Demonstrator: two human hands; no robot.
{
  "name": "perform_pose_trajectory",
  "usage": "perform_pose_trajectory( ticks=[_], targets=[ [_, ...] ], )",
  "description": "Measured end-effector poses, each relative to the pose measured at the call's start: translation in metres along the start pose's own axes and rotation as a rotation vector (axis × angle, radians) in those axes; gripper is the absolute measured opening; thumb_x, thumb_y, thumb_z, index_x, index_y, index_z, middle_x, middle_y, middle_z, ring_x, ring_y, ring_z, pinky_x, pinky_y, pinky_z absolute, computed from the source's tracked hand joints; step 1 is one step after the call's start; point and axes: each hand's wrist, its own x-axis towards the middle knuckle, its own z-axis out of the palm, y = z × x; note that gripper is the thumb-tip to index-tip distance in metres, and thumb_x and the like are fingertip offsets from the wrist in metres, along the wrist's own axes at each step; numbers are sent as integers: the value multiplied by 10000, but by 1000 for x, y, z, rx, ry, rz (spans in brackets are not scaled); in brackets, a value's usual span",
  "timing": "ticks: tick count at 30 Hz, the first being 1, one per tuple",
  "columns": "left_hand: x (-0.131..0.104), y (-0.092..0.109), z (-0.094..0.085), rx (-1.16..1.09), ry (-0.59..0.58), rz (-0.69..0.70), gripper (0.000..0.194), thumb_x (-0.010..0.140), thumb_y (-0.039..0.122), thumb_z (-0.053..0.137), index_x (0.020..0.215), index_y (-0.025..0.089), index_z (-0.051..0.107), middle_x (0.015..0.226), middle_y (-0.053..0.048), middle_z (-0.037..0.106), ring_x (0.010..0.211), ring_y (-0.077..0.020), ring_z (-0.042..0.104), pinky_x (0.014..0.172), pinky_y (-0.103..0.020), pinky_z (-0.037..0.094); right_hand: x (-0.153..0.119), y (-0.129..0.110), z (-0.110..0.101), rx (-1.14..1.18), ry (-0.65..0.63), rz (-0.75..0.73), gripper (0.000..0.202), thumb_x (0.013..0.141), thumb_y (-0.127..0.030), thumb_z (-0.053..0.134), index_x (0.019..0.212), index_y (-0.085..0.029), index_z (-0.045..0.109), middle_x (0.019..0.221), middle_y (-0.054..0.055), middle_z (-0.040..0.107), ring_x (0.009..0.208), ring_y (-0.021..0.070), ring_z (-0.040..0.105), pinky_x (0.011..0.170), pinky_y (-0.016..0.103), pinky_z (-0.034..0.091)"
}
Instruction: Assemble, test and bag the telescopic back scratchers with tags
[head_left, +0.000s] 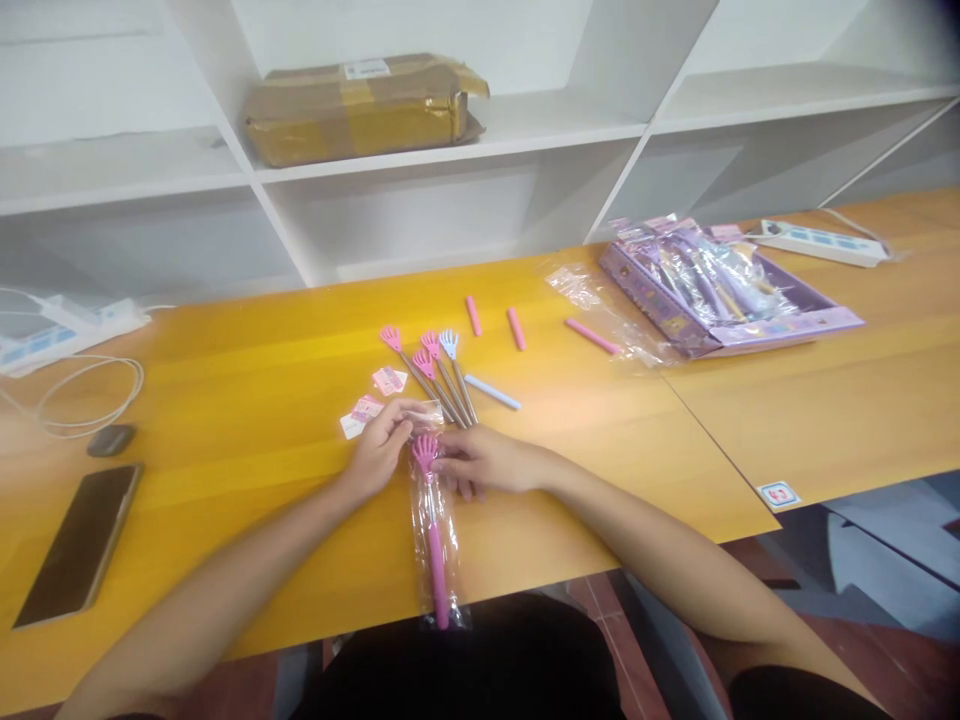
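A pink back scratcher (436, 560) lies inside a clear plastic bag (453, 540), its hand-shaped head toward the bag's upper end and its handle at the table's front edge. My left hand (380, 450) is closed on the bag's upper left edge. On the other side, my right hand (484, 462) grips the bag's right edge beside the pink head, fingers curled. Beyond my hands lie several metal rods with hand-shaped heads, pink ones (390, 339) and a light blue one (449, 344). Small printed cards (389, 381) are left of them.
Pink tubes (515, 328) and a light blue tube (492, 391) lie beyond my right hand. A purple box (787, 333) of bagged items is at the right. A phone (79, 545) and power strips (821, 242) lie farther out. White shelves (450, 150) hold a taped carton (360, 110).
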Motion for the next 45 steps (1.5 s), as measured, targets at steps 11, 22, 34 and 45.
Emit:
perform_pose_trajectory(
  ticks=[11, 22, 34, 45],
  targets=[
    [-4, -2, 7, 157, 29, 11, 228, 1101, 434, 518, 1173, 233, 596, 1048, -54, 786, 1000, -237, 752, 881, -350, 526, -25, -21, -44, -32, -3, 57, 423, 1051, -578, 581, 905, -186, 645, 766, 9, 705, 484, 84, 571, 471, 244, 462],
    [-6, 1, 6, 263, 38, -8, 229, 1090, 449, 523, 1056, 233, 592, 902, -8, 732, 860, -210, 712, 800, -327, 502, 96, -55, -72, -946, 350, -161, 222, 1039, -374, 688, 1088, -164, 743, 1104, 107, 698, 933, 206, 660, 838, 309, 451],
    [-3, 10, 9, 305, 74, 69, 162, 1077, 360, 528, 1025, 231, 612, 996, -29, 738, 942, -214, 699, 872, -348, 525, 154, -43, -66, -965, 322, -90, 355, 803, -316, 938, 1048, -173, 724, 1209, 112, 639, 860, 192, 640, 750, 283, 413],
    [-6, -6, 8, 84, 147, -7, 264, 1072, 501, 555, 1067, 241, 596, 970, -42, 724, 854, -223, 739, 785, -355, 584, 81, -30, -63, -274, 552, -377, 422, 1028, -266, 554, 1446, -244, 501, 919, -7, 684, 734, 170, 640, 760, 331, 543]
  ],
)
